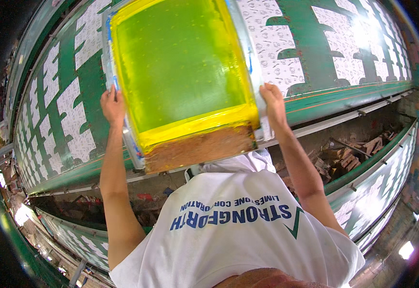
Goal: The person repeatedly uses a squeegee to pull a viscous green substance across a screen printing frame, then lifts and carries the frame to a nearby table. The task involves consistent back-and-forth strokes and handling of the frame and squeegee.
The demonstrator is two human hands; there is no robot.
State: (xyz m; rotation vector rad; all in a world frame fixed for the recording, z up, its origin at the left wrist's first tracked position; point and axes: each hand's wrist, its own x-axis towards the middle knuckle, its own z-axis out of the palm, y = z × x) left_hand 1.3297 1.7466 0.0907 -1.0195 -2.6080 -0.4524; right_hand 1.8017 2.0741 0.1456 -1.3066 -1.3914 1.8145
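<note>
A screen-printing frame (183, 72) with yellow-green mesh is held up before my chest, over the near edge of a long green table (315, 109). Bright yellow borders the mesh, and a brown stained strip (200, 149) runs along its near end. On the frame's left side rail, my left hand (112, 106) is closed. My right hand (273, 103) grips the opposite rail, its thumb side toward the frame. Beneath and around the screen, white cut fabric pieces (274, 45) with small dark printed figures lie on the table. The screen's far end runs out of view.
More printed pieces (70, 127) lie in rows along the table to the left and right. A metal rail (334, 122) follows its near edge. Behind me is another green table (368, 201) with white pieces. Broken wood scraps (351, 156) fill part of the gap between the tables.
</note>
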